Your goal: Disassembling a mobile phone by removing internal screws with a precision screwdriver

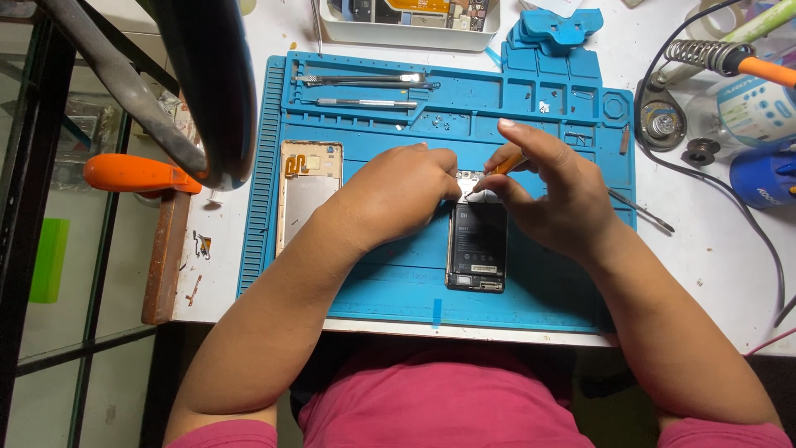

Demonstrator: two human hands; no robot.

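Note:
An opened phone (476, 245) with its black battery showing lies on the blue work mat (398, 282). My left hand (398, 192) rests on the mat with its fingertips at the phone's top edge. My right hand (551, 195) holds an orange-handled tool (507, 164) pinched between thumb and fingers, its tip at the phone's top end. The tool's tip is mostly hidden by my fingers. The phone's gold back cover (307, 192) lies on the mat to the left of my left hand.
Tweezers (365, 80) and a thin driver (365, 104) lie in the mat's top slots. A white parts tray (410, 21) stands behind. A soldering iron in its stand (713, 58), a cable and a blue container (763, 178) are at right. An orange clamp (137, 172) grips the table's left edge.

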